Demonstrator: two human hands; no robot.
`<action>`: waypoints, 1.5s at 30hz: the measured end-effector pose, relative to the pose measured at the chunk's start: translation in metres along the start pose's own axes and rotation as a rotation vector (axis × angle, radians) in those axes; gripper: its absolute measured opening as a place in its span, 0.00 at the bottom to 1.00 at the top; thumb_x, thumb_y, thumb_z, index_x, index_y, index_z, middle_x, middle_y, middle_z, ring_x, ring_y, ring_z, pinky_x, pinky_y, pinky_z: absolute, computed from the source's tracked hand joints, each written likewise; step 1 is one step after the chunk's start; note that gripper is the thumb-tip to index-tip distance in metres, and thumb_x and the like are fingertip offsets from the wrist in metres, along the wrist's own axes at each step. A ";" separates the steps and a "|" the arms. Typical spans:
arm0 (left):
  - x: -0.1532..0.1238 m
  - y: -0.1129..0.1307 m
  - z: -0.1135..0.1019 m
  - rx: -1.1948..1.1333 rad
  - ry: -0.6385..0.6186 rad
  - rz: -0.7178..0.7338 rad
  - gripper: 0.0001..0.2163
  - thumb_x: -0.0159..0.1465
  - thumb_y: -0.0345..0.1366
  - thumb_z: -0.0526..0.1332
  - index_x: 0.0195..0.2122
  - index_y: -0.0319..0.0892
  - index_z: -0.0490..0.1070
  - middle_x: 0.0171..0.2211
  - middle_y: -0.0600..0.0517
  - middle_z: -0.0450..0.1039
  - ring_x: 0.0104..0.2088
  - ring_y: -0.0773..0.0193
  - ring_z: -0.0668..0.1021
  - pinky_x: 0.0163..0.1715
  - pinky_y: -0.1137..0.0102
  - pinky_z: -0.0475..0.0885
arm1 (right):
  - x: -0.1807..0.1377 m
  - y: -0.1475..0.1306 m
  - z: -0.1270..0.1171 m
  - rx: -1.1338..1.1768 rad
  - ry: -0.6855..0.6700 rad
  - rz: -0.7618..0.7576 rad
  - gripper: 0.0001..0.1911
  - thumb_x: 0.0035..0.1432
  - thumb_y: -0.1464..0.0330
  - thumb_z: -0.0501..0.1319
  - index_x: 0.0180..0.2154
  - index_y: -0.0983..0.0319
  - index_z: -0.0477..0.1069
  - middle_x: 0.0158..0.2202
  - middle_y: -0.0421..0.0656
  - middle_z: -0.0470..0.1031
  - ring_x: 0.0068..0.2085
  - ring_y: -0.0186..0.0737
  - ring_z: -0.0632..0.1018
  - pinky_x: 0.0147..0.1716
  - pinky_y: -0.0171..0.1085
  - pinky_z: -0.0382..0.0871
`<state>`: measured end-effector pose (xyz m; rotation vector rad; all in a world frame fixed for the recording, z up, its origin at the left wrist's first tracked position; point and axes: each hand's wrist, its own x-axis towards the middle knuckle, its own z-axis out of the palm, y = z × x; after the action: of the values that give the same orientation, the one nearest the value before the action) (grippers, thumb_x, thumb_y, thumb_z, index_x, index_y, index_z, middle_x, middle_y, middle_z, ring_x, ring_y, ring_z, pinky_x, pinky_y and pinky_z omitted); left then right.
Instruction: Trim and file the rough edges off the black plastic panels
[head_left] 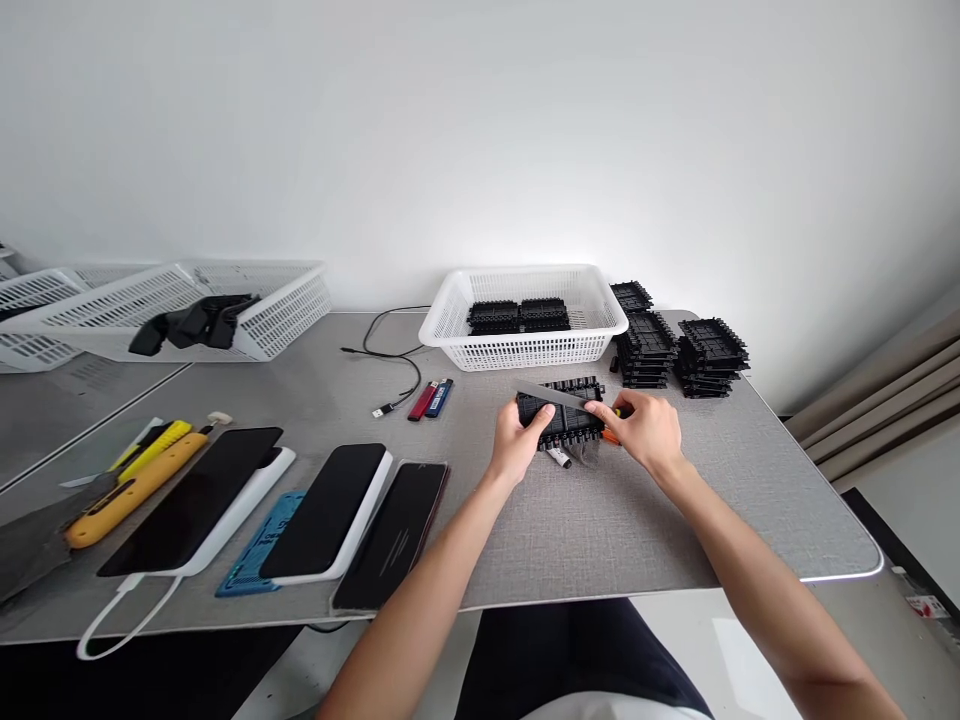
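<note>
My left hand (pixel 516 437) is closed on the left side of a black plastic frame (pixel 568 432) with toothed edges, its thumb lying on top. My right hand (pixel 643 430) grips a flat metal file (pixel 551 394), thumb pressed along the blade near the handle. The blade lies slantwise across the upper face of the frame; whether it touches cannot be made out. Under the frame, a white marker pen (pixel 559 457) and an orange item (pixel 611 437) show partly, the latter mostly hidden by my right hand.
Behind my hands stands a white basket (pixel 525 353) containing black frames. Stacked black frames (pixel 712 345) are at the right. Two lighters (pixel 439 398) and a black cable (pixel 390 352) lie left of the basket. Phones (pixel 394 535), power banks and cutters (pixel 135 490) occupy the left side.
</note>
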<state>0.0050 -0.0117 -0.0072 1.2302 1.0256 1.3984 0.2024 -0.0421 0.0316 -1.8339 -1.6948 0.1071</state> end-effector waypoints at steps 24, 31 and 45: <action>0.004 -0.001 -0.003 0.010 0.044 -0.037 0.17 0.53 0.44 0.70 0.37 0.38 0.75 0.38 0.45 0.80 0.39 0.56 0.80 0.40 0.65 0.75 | 0.009 0.015 0.003 0.035 0.021 0.069 0.36 0.51 0.34 0.52 0.19 0.60 0.64 0.18 0.42 0.70 0.22 0.37 0.67 0.24 0.36 0.52; 0.005 0.000 -0.003 -0.025 0.044 -0.026 0.17 0.53 0.44 0.70 0.38 0.38 0.75 0.39 0.45 0.79 0.40 0.56 0.80 0.42 0.64 0.74 | 0.012 0.022 0.000 0.047 0.061 0.113 0.36 0.50 0.33 0.53 0.18 0.60 0.63 0.18 0.42 0.69 0.21 0.36 0.65 0.22 0.35 0.52; 0.006 -0.003 -0.005 -0.014 0.033 -0.016 0.16 0.53 0.44 0.70 0.39 0.39 0.75 0.39 0.45 0.79 0.40 0.56 0.80 0.43 0.64 0.74 | 0.013 0.023 0.000 0.070 0.061 0.150 0.36 0.50 0.33 0.53 0.18 0.60 0.64 0.17 0.42 0.68 0.21 0.36 0.64 0.23 0.36 0.53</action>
<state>0.0004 -0.0053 -0.0101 1.1904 1.0445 1.4155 0.2247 -0.0295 0.0251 -1.8909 -1.4931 0.1691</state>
